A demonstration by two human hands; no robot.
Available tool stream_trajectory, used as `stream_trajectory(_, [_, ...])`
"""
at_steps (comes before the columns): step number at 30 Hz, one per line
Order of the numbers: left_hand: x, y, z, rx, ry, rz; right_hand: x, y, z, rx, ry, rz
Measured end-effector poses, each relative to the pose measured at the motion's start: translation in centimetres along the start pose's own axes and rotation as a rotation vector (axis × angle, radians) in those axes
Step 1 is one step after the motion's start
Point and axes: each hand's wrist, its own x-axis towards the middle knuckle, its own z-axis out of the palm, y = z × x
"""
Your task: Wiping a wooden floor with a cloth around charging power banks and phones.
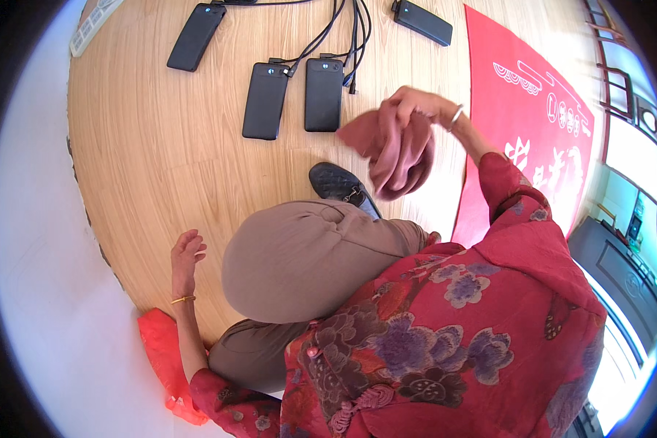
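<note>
My right hand (413, 107) grips the top of a bunched dusty-pink cloth (399, 153), which hangs in folds above the wooden floor. A silver-coloured bangle circles that wrist. One corner of the cloth sticks out to the left, close to a black power bank (323, 98) in this view. My left hand (187, 253) is off to the left beside my bent knee (290, 263), empty, its fingers loosely curled and apart. Below the cloth shows a black shoe (336, 182) with a metal buckle.
More black power banks (264, 104) lie on the floor (158, 180), with black cables (355, 38) near them. A power strip (90, 27) sits by the white wall (38, 219). On the right spreads a red mat (503, 109) bearing writing. A red bag (161, 350) rests at lower left.
</note>
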Motion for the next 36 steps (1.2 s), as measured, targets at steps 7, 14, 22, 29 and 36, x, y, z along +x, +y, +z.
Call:
stream_trajectory(7, [0.2,-1.1,-0.5,-0.004,0.004,-0.010,3.0,-1.0,1.0,-1.088,0.412,-0.346])
stream_trajectory(14, [-0.3,0.2,0.1,0.007,0.036,-0.001,5.4,-1.9,5.6,-1.232,0.388,-0.292])
stream_trajectory(22, [0.3,-0.5,-0.4,0.021,0.000,0.032,3.7,1.4,2.4,-0.923,0.525,-0.284])
stream_trajectory(29, [-0.8,0.1,0.4,0.083,0.038,-0.025,1.9,4.5,-1.2,-0.780,0.951,-0.405])
stream_trajectory(36, [-0.4,0.5,0.5,0.082,0.013,0.001,3.7,4.6,-0.9,-0.821,0.749,-0.444])
